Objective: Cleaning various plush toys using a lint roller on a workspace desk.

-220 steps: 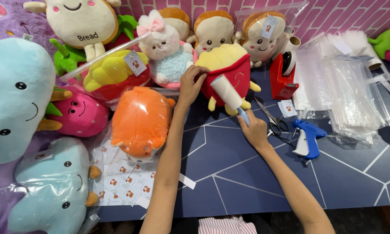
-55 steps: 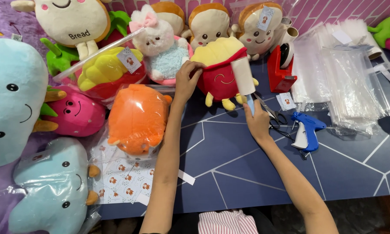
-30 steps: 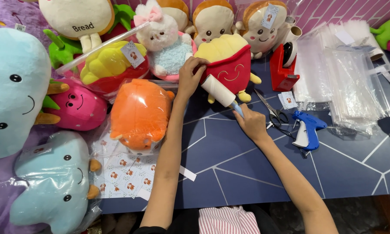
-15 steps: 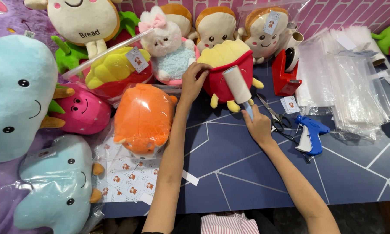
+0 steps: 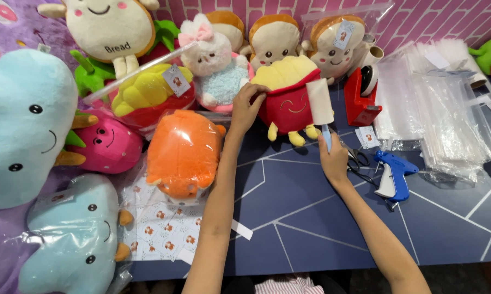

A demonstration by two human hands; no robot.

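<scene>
My left hand (image 5: pixel 246 104) grips the upper left edge of a red plush toy shaped like a box of yellow fries (image 5: pixel 287 98), which stands on the blue table (image 5: pixel 289 218). My right hand (image 5: pixel 334 158) holds the blue handle of a white lint roller (image 5: pixel 320 103). The roller head lies against the toy's right side, tilted nearly upright.
Plush toys crowd the left and back: two light-blue ones (image 5: pixel 22 125), a pink one (image 5: pixel 106 146), a bagged orange one (image 5: pixel 183 152), toast-shaped ones (image 5: pixel 274 41). A red tape dispenser (image 5: pixel 361 98), scissors (image 5: pixel 359 160), a blue tagging gun (image 5: pixel 393 174) and stacked clear bags (image 5: pixel 441 109) lie right.
The lint roller has swung from slanting across the toy's front to standing steeper on its right side. My left hand stays on the toy's left edge.
</scene>
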